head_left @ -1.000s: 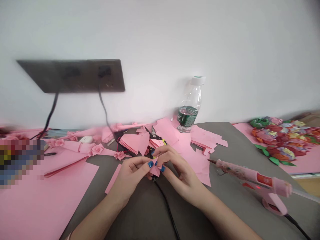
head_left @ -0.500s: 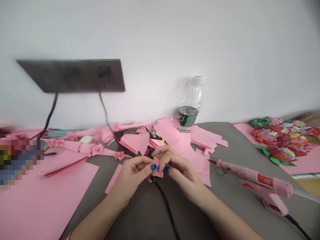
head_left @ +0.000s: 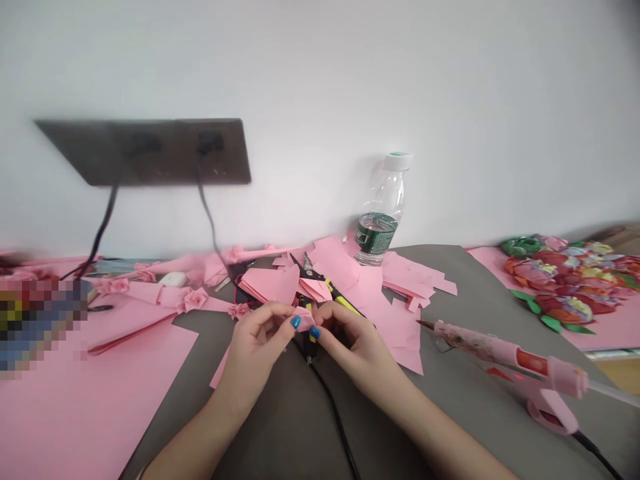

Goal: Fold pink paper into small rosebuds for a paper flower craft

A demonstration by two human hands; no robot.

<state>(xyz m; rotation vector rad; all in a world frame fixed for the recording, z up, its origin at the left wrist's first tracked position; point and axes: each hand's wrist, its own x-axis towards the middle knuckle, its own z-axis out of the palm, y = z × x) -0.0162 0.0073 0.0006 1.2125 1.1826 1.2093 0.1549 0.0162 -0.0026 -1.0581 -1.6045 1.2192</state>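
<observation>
A small piece of folded pink paper point(head_left: 303, 321) is pinched between my two hands, above the middle of the grey table. My left hand point(head_left: 260, 343) closes on its left side, thumb towards me. On its right side my right hand point(head_left: 353, 337) grips it between thumb and bent fingers. Just behind and under the hands lie pliers with yellow and black handles point(head_left: 340, 299). A stack of cut pink paper pieces point(head_left: 270, 283) is beyond my left fingers. Part of the paper is hidden by my fingertips.
A pink glue gun point(head_left: 520, 360) rests on the right, its cord trailing off. A clear bottle point(head_left: 380, 217) stands by the wall. Paper flowers point(head_left: 570, 280) lie far right. Pink paper roses point(head_left: 194, 299) and a large pink sheet point(head_left: 100, 407) lie left. A black cable point(head_left: 333, 407) runs towards me.
Both hands have shifted slightly and turned the paper. My right fingers have drawn back from over it to its right edge, so more of the pliers shows.
</observation>
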